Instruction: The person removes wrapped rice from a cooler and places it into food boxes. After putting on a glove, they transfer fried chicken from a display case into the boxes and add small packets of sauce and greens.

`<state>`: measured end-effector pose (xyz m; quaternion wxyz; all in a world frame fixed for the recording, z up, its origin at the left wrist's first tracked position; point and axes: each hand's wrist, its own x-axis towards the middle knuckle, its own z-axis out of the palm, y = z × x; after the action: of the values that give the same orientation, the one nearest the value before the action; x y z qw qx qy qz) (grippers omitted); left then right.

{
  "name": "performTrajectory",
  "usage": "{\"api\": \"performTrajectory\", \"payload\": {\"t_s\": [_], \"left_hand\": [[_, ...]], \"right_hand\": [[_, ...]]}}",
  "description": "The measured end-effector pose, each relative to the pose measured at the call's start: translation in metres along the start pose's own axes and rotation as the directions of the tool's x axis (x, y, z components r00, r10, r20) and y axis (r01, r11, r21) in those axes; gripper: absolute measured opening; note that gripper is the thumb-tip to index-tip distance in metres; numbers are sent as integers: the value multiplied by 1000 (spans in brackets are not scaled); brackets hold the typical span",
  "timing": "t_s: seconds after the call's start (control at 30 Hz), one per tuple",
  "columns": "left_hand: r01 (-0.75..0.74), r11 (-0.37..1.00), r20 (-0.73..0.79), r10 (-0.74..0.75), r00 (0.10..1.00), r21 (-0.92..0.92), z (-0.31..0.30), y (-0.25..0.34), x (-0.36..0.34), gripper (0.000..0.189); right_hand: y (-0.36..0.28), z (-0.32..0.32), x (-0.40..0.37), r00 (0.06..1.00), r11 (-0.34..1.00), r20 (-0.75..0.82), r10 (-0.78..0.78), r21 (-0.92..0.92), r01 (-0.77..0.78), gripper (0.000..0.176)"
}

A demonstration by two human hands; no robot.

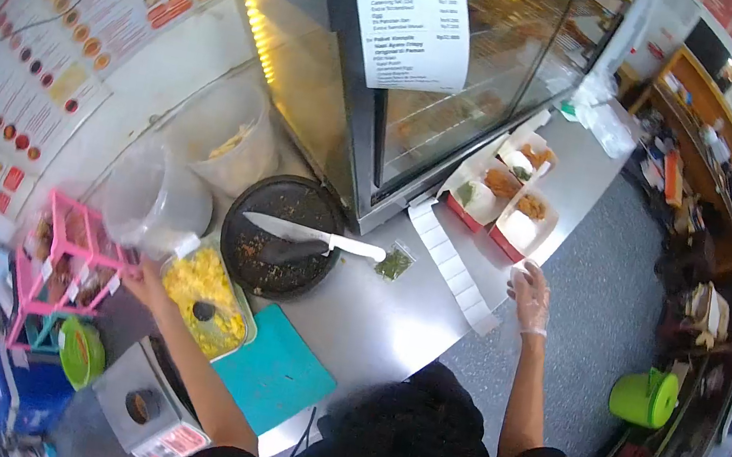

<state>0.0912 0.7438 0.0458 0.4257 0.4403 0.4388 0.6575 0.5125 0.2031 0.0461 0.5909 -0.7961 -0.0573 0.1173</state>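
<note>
My left hand [148,284] reaches to the edge of a pink plastic rack [75,254] that holds small packets; its fingertips are partly hidden there. Beside it lies a tray of yellow scrambled egg [204,299] with a dark round thing on top. My right hand [530,299], in a clear plastic glove, has its fingers apart and holds nothing. It is close to the near corner of a red-and-white box [519,229] with white rice and fried chicken. Two similar boxes, a middle one [479,194] and a far one [526,156], stand behind it.
A knife [289,230] lies across a black stone mortar [258,276] with a dark pestle. Nearby are a packet of green herbs [394,262], a teal cutting board [271,371] and plastic tubs [159,194]. A glass display case [458,128] with a paper receipt [409,15] rises behind.
</note>
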Motion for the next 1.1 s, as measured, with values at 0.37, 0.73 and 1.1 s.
{"api": "performTrajectory", "payload": {"t_s": [0.37,0.73,1.1], "left_hand": [[25,904,498,-259,827,427,31,8,-331,39],[-395,853,928,-238,288,342,121,46,-486,37],[-379,775,824,-302,480,505,84,42,-487,33]], "right_hand": [[16,-34,62,992,998,125,5,62,-13,47],[-54,-45,170,877,785,343,-336,-412,462,28],[-73,19,341,471,-9,836,-282,-494,870,24]]}}
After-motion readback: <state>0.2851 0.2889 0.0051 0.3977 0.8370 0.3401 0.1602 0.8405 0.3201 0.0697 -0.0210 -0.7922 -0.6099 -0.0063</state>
